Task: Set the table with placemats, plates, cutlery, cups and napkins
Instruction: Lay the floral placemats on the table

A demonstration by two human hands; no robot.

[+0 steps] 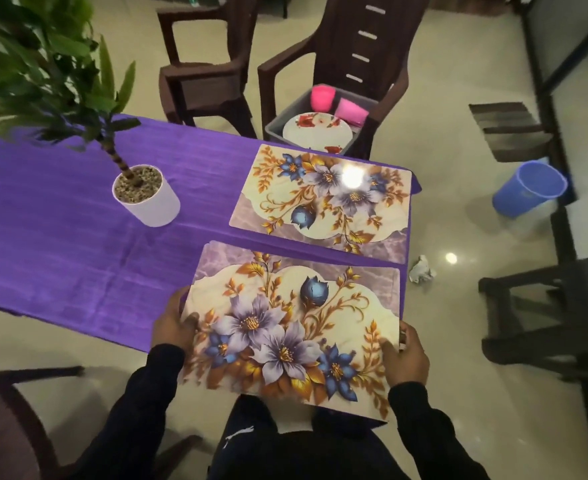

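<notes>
Two floral placemats are in view. The far placemat (pixel 323 199) lies flat on the purple tablecloth (pixel 60 237) at the table's right end. The near placemat (pixel 292 323) is held by both hands over the table's near edge. My left hand (pixel 173 322) grips its left edge, thumb on top. My right hand (pixel 405 355) grips its right edge. A grey tub (pixel 275 128) on a brown chair beyond the table holds a flowered plate (pixel 316 133) and two pink cups (pixel 323 97).
A potted plant in a white pot (pixel 147 197) stands on the table's left half. Brown plastic chairs (pixel 206 74) stand behind the table. A blue bucket (pixel 527 188) and crumpled paper (pixel 422 270) are on the floor at right, near dark furniture (pixel 545 317).
</notes>
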